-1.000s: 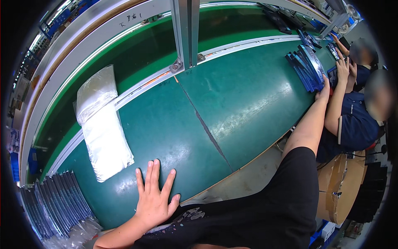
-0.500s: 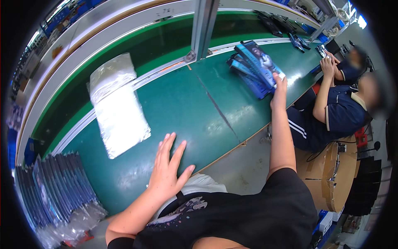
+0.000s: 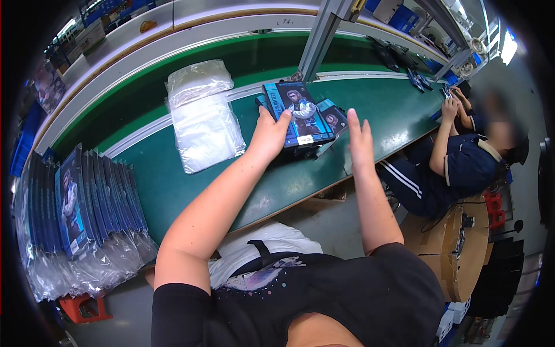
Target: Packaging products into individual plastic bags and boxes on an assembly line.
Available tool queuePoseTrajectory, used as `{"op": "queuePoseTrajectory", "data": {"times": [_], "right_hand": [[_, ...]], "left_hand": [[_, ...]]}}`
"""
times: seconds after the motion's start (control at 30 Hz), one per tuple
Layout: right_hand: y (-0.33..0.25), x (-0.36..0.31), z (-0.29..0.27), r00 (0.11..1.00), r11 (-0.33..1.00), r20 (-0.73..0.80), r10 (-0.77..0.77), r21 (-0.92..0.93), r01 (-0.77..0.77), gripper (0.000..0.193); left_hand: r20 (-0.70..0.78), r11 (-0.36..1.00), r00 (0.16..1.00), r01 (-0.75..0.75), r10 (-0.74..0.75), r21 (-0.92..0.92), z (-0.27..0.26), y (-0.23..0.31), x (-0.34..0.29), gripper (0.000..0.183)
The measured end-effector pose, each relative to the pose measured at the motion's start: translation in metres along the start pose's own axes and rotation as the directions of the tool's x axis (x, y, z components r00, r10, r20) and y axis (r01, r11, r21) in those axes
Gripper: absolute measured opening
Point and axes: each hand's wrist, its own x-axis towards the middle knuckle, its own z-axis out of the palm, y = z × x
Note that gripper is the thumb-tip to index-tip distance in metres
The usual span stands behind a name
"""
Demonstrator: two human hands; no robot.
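Head view, left fingers (image 3: 263,115): gripping black-blue rectangular cardboard boxes (image 3: 299,113).
Right fingers (image 3: 354,129): extended, empty, alongside.
Boxes: presumably squaring step; next needs right-side contact.

A long green bench (image 3: 277,188) carries flat clear plastic bags (image 3: 207,130) left of the left hand (image 3: 269,136); between it and the right hand (image 3: 361,144), flat dark-blue boxes (image 3: 302,111), contact unclear.

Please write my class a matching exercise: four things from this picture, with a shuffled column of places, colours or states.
1. Left hand
2. Right hand
3. Pile of plastic bags
4. Cardboard box

A. Brown, at lower right
B. Open, right of the printed boxes
C. Gripping printed boxes
D. Whitish, see-through

Pairs: 1-C; 2-B; 3-D; 4-A
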Motion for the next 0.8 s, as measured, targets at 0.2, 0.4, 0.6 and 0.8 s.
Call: {"op": "queuePoseTrajectory", "data": {"times": [0.2, 0.4, 0.6, 0.8], "right_hand": [[-0.012, 0.002, -0.008, 0.982, 0.731, 0.188, -0.012, -0.669, 0.137, 0.094], [0.001, 0.021, 0.013, 0.982, 0.912, 0.185, 0.021, -0.406, 0.057, 0.096], [-0.021, 0.032, 0.028, 0.881, 0.934, 0.473, -0.001, 0.316, -0.169, 0.07], [-0.027, 0.006, 0.017, 0.832, 0.813, 0.551, -0.061, 0.512, -0.279, 0.054]], "left_hand": [[0.07, 0.947, 0.947, 0.316, -0.312, -0.056, -0.011, 0.036, 0.015, 0.051], [0.224, 0.952, 0.949, 0.262, -0.224, -0.157, 0.001, 0.022, 0.035, 0.049], [0.351, 0.936, 0.892, 0.338, -0.285, -0.097, 0.019, 0.044, 0.039, 0.044], [0.221, 0.928, 0.947, 0.285, -0.234, -0.239, 0.033, 0.049, 0.0, 0.054]]}}
